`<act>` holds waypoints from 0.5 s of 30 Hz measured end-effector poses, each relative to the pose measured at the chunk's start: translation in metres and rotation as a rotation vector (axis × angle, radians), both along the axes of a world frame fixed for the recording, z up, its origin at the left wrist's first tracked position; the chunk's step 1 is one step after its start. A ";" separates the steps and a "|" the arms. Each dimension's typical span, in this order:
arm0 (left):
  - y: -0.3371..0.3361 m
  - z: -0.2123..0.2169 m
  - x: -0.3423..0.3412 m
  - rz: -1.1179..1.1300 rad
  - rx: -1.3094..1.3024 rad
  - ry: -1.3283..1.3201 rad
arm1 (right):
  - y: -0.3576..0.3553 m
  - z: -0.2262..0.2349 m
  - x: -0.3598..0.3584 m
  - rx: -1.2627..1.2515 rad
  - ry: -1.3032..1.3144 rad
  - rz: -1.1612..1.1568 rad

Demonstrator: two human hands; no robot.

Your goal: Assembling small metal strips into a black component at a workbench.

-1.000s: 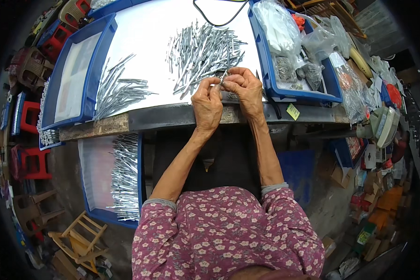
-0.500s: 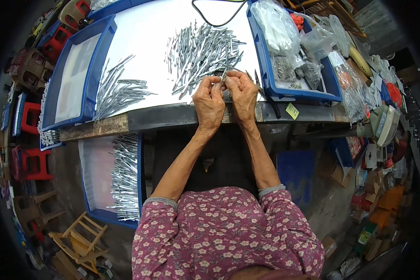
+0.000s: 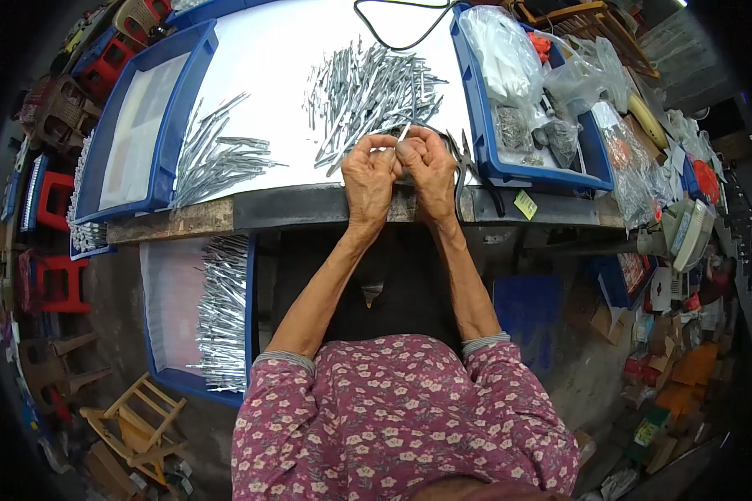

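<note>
My right hand [image 3: 431, 171] is closed in a pinch at the table's front edge. The pale end of a slim silver metal piece [image 3: 405, 131] sticks up between its thumb and finger. Close against it, my left hand [image 3: 368, 182] has its fingers curled together; whatever they grip is hidden. Just beyond both hands lies a wide heap of slim silver metal pieces [image 3: 368, 92]. A smaller pile of similar pieces [image 3: 217, 159] is on the left. Beside my right hand rest dark-handled pliers [image 3: 461, 167].
A blue tray [image 3: 178, 134] borders the left pile. On the right, a blue bin [image 3: 543, 177] holds plastic bags and small parts. Below the table, another blue tray [image 3: 249, 317] contains many silver pieces. A black cable [image 3: 393, 46] loops at the back.
The slim piece's pale end now shows more plainly above my right fingers. My hands stay together at the table edge, and more of the pliers is visible. The whole view has shifted slightly.
</note>
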State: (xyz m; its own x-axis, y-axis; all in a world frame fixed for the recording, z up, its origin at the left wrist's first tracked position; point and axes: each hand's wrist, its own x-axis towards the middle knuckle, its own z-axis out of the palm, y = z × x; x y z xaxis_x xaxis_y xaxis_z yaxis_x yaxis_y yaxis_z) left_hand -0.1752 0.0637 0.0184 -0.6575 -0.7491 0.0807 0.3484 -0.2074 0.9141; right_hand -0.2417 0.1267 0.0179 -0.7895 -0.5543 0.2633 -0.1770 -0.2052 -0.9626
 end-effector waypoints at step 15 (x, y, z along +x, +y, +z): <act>0.002 0.000 0.002 -0.052 0.113 0.094 | -0.001 0.005 0.004 -0.032 -0.009 -0.019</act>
